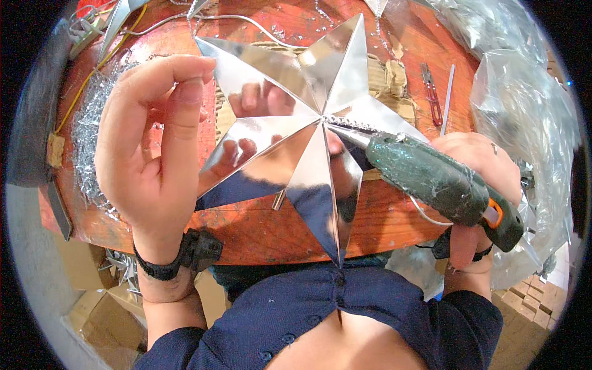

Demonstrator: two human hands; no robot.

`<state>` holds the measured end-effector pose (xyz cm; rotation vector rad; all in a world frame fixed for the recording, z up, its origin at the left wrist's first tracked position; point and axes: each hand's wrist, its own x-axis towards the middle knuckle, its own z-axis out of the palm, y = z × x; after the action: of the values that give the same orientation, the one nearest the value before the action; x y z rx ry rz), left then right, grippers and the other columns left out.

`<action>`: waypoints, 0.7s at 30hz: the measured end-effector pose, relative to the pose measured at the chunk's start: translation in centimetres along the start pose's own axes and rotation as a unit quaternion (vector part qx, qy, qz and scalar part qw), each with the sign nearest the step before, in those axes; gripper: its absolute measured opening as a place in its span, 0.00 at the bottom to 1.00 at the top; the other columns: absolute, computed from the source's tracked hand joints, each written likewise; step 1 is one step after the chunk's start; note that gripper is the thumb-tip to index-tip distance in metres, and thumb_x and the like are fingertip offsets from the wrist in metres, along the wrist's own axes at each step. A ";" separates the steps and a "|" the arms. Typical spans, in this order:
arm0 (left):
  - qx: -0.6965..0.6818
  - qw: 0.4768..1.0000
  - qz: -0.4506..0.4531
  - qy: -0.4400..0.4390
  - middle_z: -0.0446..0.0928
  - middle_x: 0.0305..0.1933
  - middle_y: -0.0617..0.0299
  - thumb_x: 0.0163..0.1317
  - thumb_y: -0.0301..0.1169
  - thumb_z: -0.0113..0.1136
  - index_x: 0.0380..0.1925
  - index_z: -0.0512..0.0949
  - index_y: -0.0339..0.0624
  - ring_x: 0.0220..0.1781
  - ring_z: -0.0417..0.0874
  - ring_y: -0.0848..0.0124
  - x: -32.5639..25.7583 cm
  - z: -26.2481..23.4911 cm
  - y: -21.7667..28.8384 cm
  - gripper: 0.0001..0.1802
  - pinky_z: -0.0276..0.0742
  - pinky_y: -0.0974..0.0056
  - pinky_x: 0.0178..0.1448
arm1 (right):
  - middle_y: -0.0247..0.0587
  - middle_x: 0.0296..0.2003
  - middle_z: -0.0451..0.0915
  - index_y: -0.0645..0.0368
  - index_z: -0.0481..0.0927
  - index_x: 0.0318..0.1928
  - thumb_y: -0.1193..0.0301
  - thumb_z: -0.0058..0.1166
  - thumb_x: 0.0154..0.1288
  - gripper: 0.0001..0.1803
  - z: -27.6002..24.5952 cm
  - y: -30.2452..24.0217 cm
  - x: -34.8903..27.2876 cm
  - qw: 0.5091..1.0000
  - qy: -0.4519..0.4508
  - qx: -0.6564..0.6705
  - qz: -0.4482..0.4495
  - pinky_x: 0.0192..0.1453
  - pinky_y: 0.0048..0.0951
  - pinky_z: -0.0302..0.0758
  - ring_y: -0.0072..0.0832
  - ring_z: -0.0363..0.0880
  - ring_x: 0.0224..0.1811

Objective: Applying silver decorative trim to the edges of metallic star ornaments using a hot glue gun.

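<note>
A shiny silver five-pointed star with folded ridges fills the middle of the view, above a round orange-red table. My left hand grips the star's left side, thumb and fingers pinched near its upper left point. My right hand is wrapped around a dark green glue gun with an orange trigger. The gun's metal nozzle touches the star's centre, where a line of glittery glue runs along a ridge.
Silver tinsel lies heaped at the table's left. Red-handled scissors and a white stick rest at the back right. Clear plastic bags bulge on the right. Cardboard boxes stand on the floor.
</note>
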<state>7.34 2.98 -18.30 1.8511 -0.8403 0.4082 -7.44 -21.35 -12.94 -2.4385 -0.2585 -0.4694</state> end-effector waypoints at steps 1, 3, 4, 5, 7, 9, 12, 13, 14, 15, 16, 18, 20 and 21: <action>0.001 1.000 -0.003 -0.001 0.77 0.36 0.60 0.62 0.21 0.52 0.40 0.75 0.33 0.30 0.73 0.79 0.0 0.1 0.0 0.07 0.70 0.76 0.35 | 0.41 0.24 0.79 0.61 0.76 0.24 0.54 0.61 0.46 0.21 0.0 0.0 0.1 1.000 -0.002 -0.026 -0.003 0.37 0.32 0.75 0.36 0.80 0.29; -0.042 0.999 -0.023 0.020 0.77 0.35 0.60 0.63 0.22 0.51 0.41 0.75 0.33 0.29 0.72 0.79 -0.1 0.4 0.2 0.08 0.69 0.77 0.34 | 0.40 0.23 0.78 0.61 0.76 0.23 0.61 0.61 0.45 0.15 0.2 0.2 0.2 0.999 -0.006 -0.051 -0.005 0.37 0.32 0.75 0.36 0.80 0.28; -0.042 0.999 -0.025 0.020 0.77 0.35 0.60 0.63 0.22 0.51 0.41 0.75 0.33 0.29 0.72 0.79 -0.1 0.4 0.2 0.08 0.69 0.77 0.34 | 0.40 0.22 0.78 0.61 0.76 0.23 0.61 0.60 0.46 0.15 0.2 0.3 0.2 0.999 -0.008 -0.045 -0.005 0.37 0.32 0.75 0.36 0.80 0.28; -0.046 0.998 -0.026 0.025 0.77 0.35 0.60 0.63 0.22 0.51 0.41 0.75 0.33 0.29 0.72 0.79 -0.1 0.4 0.3 0.08 0.68 0.77 0.34 | 0.41 0.22 0.78 0.61 0.76 0.23 0.61 0.60 0.47 0.15 0.2 0.5 0.2 0.999 -0.009 -0.039 -0.005 0.37 0.32 0.75 0.35 0.79 0.28; -0.052 0.998 -0.028 0.030 0.76 0.35 0.60 0.64 0.23 0.51 0.41 0.75 0.33 0.29 0.72 0.79 -0.1 0.4 0.2 0.08 0.68 0.77 0.34 | 0.41 0.22 0.78 0.61 0.76 0.23 0.61 0.59 0.48 0.14 0.2 0.8 0.1 0.999 -0.012 -0.030 -0.003 0.37 0.32 0.75 0.35 0.79 0.27; -0.057 0.998 -0.029 0.029 0.76 0.35 0.60 0.64 0.23 0.50 0.41 0.75 0.33 0.29 0.72 0.79 -0.1 0.4 0.2 0.08 0.68 0.77 0.34 | 0.41 0.22 0.78 0.61 0.76 0.23 0.62 0.57 0.49 0.14 0.1 1.0 0.0 1.000 -0.013 -0.023 -0.002 0.37 0.32 0.74 0.35 0.79 0.27; -0.074 0.994 -0.064 0.039 0.76 0.35 0.60 0.64 0.23 0.50 0.41 0.75 0.33 0.30 0.72 0.79 -0.3 0.4 0.9 0.08 0.68 0.77 0.35 | 0.41 0.22 0.78 0.61 0.76 0.22 0.62 0.56 0.50 0.14 0.3 1.0 0.1 1.000 -0.016 -0.009 -0.005 0.37 0.31 0.74 0.35 0.78 0.27; -0.074 0.994 -0.065 0.039 0.76 0.35 0.60 0.64 0.23 0.50 0.41 0.75 0.33 0.30 0.72 0.79 -0.3 0.5 1.0 0.08 0.68 0.77 0.35 | 0.41 0.22 0.78 0.61 0.76 0.22 0.61 0.56 0.50 0.14 0.4 0.7 0.1 1.000 -0.010 -0.010 0.006 0.37 0.31 0.74 0.34 0.78 0.27; -0.073 0.994 -0.072 0.037 0.76 0.35 0.60 0.64 0.23 0.50 0.41 0.75 0.33 0.31 0.72 0.79 -0.3 0.5 1.1 0.08 0.68 0.77 0.35 | 0.41 0.22 0.78 0.61 0.76 0.22 0.61 0.56 0.50 0.15 0.5 0.5 0.1 1.000 -0.004 -0.011 0.016 0.37 0.31 0.74 0.34 0.78 0.27; -0.071 0.994 -0.079 0.035 0.76 0.35 0.60 0.64 0.24 0.50 0.41 0.75 0.33 0.31 0.72 0.79 -0.3 0.5 1.2 0.08 0.67 0.77 0.35 | 0.41 0.22 0.78 0.61 0.76 0.22 0.61 0.56 0.50 0.15 0.4 0.5 0.1 1.000 -0.005 -0.010 0.016 0.37 0.31 0.74 0.34 0.78 0.27; -0.071 0.994 -0.080 0.035 0.76 0.35 0.60 0.64 0.24 0.50 0.41 0.75 0.33 0.31 0.72 0.79 -0.3 0.6 1.0 0.08 0.67 0.77 0.35 | 0.41 0.22 0.78 0.61 0.75 0.22 0.61 0.56 0.50 0.15 0.3 0.5 0.1 1.000 -0.010 -0.017 0.019 0.37 0.31 0.74 0.34 0.78 0.27; -0.072 0.995 -0.034 0.051 0.76 0.35 0.60 0.64 0.24 0.50 0.41 0.75 0.33 0.30 0.72 0.80 -0.2 0.7 0.6 0.08 0.67 0.78 0.35 | 0.41 0.22 0.78 0.61 0.75 0.22 0.61 0.56 0.50 0.14 0.2 0.4 0.0 0.999 -0.016 -0.024 0.021 0.37 0.31 0.74 0.34 0.78 0.27; -0.074 0.993 -0.079 0.046 0.76 0.34 0.60 0.64 0.24 0.50 0.41 0.75 0.33 0.30 0.72 0.80 -0.3 0.5 1.4 0.08 0.67 0.78 0.35 | 0.41 0.22 0.78 0.61 0.76 0.23 0.62 0.57 0.48 0.13 0.3 0.5 -0.2 1.000 -0.006 -0.010 0.029 0.35 0.31 0.74 0.34 0.78 0.27; -0.077 0.989 -0.122 0.041 0.76 0.34 0.60 0.64 0.24 0.50 0.41 0.75 0.33 0.30 0.72 0.80 -0.4 0.5 1.6 0.08 0.67 0.78 0.35 | 0.41 0.22 0.78 0.61 0.76 0.23 0.62 0.57 0.48 0.13 0.1 0.7 -0.4 1.000 -0.007 -0.009 0.029 0.35 0.31 0.74 0.34 0.78 0.27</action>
<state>5.88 2.30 -17.62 1.7560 -0.5647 0.2548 -7.57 -21.88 -13.52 -2.4608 -0.1888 -0.4320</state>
